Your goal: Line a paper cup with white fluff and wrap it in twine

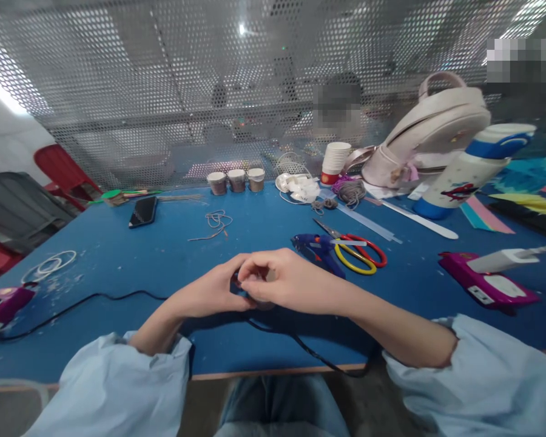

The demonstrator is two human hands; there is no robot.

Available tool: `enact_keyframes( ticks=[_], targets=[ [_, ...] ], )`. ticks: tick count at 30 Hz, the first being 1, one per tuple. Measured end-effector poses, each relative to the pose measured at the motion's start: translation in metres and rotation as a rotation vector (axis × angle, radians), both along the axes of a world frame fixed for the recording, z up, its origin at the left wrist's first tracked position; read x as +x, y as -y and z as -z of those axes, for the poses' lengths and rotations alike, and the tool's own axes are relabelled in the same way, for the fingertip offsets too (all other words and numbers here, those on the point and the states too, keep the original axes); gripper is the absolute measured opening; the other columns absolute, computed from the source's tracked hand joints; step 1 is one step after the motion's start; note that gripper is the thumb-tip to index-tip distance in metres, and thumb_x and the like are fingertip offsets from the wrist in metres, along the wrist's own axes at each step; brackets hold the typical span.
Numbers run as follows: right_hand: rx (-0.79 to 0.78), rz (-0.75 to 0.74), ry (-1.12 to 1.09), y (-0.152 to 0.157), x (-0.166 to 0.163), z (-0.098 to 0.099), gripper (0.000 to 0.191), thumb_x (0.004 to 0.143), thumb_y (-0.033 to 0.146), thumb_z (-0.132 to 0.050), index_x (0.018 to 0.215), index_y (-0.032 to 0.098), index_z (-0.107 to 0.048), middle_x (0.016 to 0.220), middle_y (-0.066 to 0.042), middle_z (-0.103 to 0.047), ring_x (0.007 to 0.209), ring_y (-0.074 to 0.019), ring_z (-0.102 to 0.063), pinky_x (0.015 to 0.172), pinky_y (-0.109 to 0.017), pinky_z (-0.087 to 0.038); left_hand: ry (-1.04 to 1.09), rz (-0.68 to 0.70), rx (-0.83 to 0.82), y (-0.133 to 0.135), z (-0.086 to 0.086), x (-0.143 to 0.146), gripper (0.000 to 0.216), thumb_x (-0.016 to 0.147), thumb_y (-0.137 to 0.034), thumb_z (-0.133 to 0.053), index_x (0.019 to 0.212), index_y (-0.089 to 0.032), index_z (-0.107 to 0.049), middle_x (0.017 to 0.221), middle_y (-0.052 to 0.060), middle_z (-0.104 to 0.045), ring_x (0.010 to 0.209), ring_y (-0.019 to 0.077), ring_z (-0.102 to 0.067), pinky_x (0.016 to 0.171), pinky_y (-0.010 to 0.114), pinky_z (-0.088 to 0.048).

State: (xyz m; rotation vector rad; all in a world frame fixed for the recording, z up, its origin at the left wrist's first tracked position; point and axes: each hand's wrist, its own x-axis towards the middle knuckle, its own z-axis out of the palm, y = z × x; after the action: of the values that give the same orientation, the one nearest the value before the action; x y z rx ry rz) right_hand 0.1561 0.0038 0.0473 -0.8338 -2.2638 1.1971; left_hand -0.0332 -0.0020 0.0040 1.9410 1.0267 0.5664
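Two bare hands meet over the middle of the blue table (164,255), a little in from its near edge, which runs as a pale strip across the bottom of the view. Open blue surface lies around them on every side: wide at 9 and 10 o'clock up to the phone (142,211), narrower at 1 o'clock, where the blue glue gun (317,247) and the scissors (357,250) with red and yellow handles lie near the right hand. A black cable (86,298) crosses the table from 9 o'clock, passes under the hands and drops over the near edge at 5 o'clock.

The left hand (212,292) and the right hand (286,280) close together on a small object (242,285), mostly hidden by the fingers; only a dark bit shows between them, and what it is cannot be told. Both grips are pinched shut on it, the right hand's fingers curled over the top, the left hand's fingers meeting it from the side.

Both forearms come in from the lower corners, bare to pushed-up light-blue sleeves (113,388). At 3 o'clock a magenta device (491,285) sits well apart; another at 9 o'clock is cut off by the frame. A perforated metal screen (173,91) closes the far edge.
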Motion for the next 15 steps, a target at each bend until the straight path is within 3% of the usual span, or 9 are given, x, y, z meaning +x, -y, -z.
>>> enact_keyframes(
  ticks=[5, 8, 12, 15],
  targets=[
    [-0.083, -0.109, -0.033, -0.008, -0.007, -0.009, 0.011, 0.081, 0.013, -0.055, 0.086, 0.014, -0.065, 0.069, 0.001, -0.064, 0.061, -0.0094, -0.055, 0.057, -0.02, -0.043, -0.028, -0.026, 0.037, 0.0, -0.004, -0.01, 0.041, 0.073, -0.023, -0.071, 0.111, -0.021, -0.058, 0.106, 0.002, -0.065, 0.098, 0.0205, -0.06, 0.086, 0.033, -0.049],
    [-0.198, -0.125, -0.226, -0.012, -0.001, -0.01, 0.009, 0.082, 0.018, -0.058, 0.087, 0.015, -0.064, 0.075, 0.0, -0.066, 0.067, -0.011, -0.06, 0.064, -0.023, -0.048, 0.01, -0.084, 0.145, 0.0, -0.007, -0.011, 0.023, 0.08, -0.026, -0.065, 0.101, -0.02, -0.063, 0.103, 0.004, -0.065, 0.097, 0.0194, -0.059, 0.086, 0.032, -0.049],
    [-0.166, 0.149, -0.527, -0.026, 0.018, -0.003, 0.01, 0.081, 0.026, -0.06, 0.084, 0.016, -0.062, 0.077, -0.001, -0.068, 0.06, -0.0101, -0.058, 0.061, -0.025, -0.049, 0.101, -0.092, 0.216, 0.002, -0.011, -0.007, 0.012, 0.087, -0.024, -0.058, 0.094, -0.019, -0.067, 0.105, 0.007, -0.064, 0.098, 0.0186, -0.059, 0.083, 0.031, -0.048],
    [-0.086, 0.333, -0.497, -0.038, 0.03, 0.013, 0.013, 0.08, 0.029, -0.062, 0.081, 0.017, -0.062, 0.075, -0.001, -0.067, 0.059, -0.0099, -0.055, 0.058, -0.025, -0.046, 0.135, -0.14, 0.225, 0.003, -0.011, -0.007, 0.01, 0.087, -0.022, -0.059, 0.086, -0.018, -0.068, 0.099, 0.007, -0.064, 0.089, 0.016, -0.06, 0.075, 0.028, -0.047]
  ],
)
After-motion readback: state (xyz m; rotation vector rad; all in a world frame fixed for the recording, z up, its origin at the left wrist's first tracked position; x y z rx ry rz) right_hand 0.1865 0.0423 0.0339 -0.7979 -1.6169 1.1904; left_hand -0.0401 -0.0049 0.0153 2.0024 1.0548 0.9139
